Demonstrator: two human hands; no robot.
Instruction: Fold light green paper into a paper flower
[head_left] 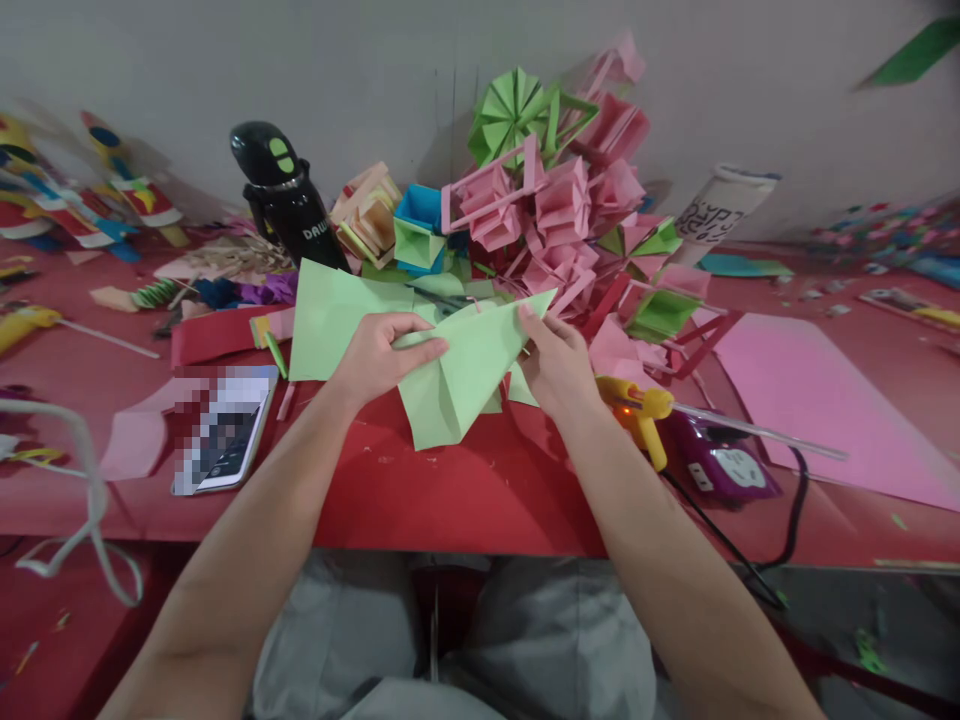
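Observation:
A piece of light green paper [472, 370], partly folded over with a crease down its middle, is held up between both hands above the red table. My left hand [386, 350] pinches its left edge, thumb on top. At the upper right corner, my right hand [555, 360] grips the same paper between thumb and fingers. Behind my left hand lies a larger light green sheet [330, 310]. Dark-handled scissors [439, 298] rest just beyond the held paper, partly covered by it.
A pile of pink folded-paper pieces [562, 200] stands at the back beside a black bottle [289, 200]. To the right are a yellow glue gun [637, 405], a purple box [720, 465] with a cable and pink paper [832, 400]. A phone [232, 430] lies left on the red table [465, 510].

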